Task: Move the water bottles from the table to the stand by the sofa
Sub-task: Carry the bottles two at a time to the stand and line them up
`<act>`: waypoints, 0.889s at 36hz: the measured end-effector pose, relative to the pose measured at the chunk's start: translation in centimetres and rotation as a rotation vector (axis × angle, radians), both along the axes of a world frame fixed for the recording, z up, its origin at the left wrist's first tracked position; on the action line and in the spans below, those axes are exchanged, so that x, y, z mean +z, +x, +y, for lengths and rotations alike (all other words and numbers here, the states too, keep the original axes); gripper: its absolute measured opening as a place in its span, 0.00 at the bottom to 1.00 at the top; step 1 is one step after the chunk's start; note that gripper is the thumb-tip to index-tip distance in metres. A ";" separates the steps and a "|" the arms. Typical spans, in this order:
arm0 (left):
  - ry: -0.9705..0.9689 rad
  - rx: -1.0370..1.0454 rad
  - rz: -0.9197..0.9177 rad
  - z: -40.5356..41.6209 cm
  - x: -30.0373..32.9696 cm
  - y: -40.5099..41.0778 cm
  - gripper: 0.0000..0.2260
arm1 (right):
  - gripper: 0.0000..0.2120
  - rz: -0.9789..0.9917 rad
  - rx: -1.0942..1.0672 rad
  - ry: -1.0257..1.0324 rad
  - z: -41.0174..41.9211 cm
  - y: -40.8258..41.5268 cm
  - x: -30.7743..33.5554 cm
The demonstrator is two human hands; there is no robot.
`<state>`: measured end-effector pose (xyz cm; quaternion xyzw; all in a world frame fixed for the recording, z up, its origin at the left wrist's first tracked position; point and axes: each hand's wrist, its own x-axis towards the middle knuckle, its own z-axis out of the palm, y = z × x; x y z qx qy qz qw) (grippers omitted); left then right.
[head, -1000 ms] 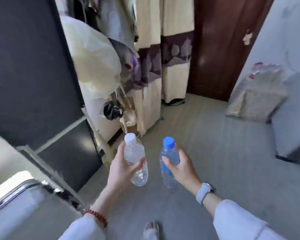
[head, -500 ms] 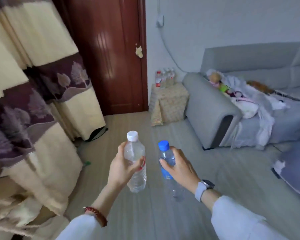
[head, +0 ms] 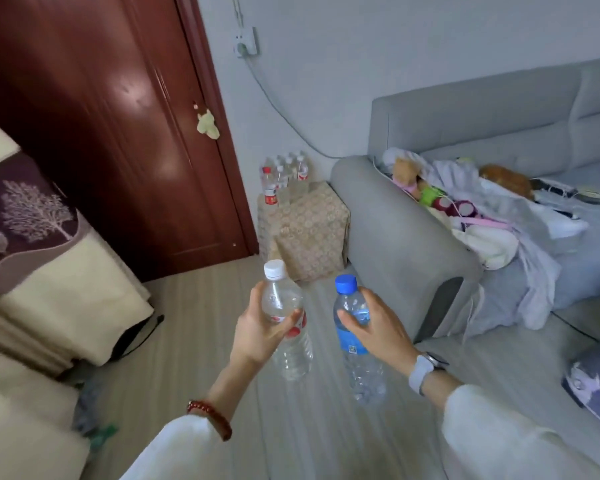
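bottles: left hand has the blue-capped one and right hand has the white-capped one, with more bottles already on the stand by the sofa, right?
The caps are swapped. In the head view, the left hand grips the white-capped bottle, and the right hand grips the blue-capped bottle. More bottles do stand on the stand by the sofa.

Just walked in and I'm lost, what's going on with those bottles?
A person is carrying two clear plastic water bottles across the room. The left hand grips the white-capped bottle with a red label, and the right hand grips the blue-capped bottle with a blue label. Ahead, beside the grey sofa, stands a small stand draped in patterned beige cloth with a cluster of water bottles already on top. Neither carried bottle is set down yet.
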<state>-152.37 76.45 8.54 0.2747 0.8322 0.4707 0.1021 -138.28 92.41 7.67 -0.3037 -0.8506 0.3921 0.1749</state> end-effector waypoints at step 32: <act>-0.147 0.068 -0.175 46.9 -6.3 -51.7 0.36 | 0.15 0.102 0.117 -0.307 47.3 -52.8 -3.6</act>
